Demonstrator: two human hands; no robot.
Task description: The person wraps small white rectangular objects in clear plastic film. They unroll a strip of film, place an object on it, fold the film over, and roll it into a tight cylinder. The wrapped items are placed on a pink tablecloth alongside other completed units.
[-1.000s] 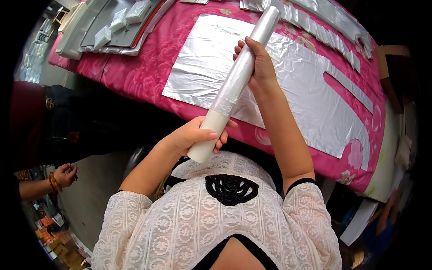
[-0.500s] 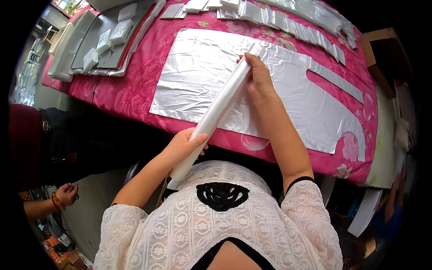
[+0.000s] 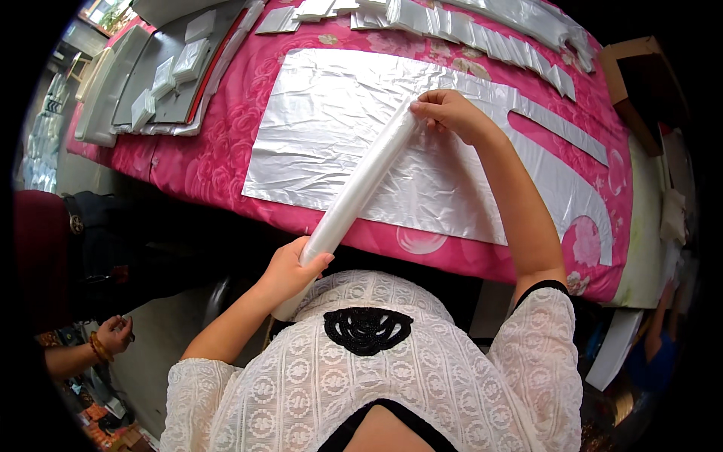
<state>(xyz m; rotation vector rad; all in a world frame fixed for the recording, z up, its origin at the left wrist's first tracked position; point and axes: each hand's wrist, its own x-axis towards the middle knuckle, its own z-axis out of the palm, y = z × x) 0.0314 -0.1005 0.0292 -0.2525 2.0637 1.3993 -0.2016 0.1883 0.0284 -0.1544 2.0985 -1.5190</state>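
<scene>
A long, whitish, translucent plastic roll (image 3: 360,181), flattened like a folded plastic bag, slants from my waist up over the table. My left hand (image 3: 290,270) is closed round its lower part, thumb on top. At the far end my right hand (image 3: 456,114) pinches the edge between thumb and fingertips, the other fingers curled beneath. Under the roll lies a flat, creased stack of white plastic vest-style bags (image 3: 301,120), its handle loops toward the right. How the roll's far end meets the stack cannot be made out.
A pink flowered tablecloth (image 3: 203,162) covers the table. Folded white packets (image 3: 452,26) line the far side; more sit on a grey board (image 3: 169,105) at far left. A cardboard box (image 3: 640,83) stands right. Another person's hand (image 3: 113,335) shows at lower left.
My right hand has shifted from wrapping the roll's far end to pinching its edge, with the elbow swung out right. My left hand has slid slightly down and left with the roll.
</scene>
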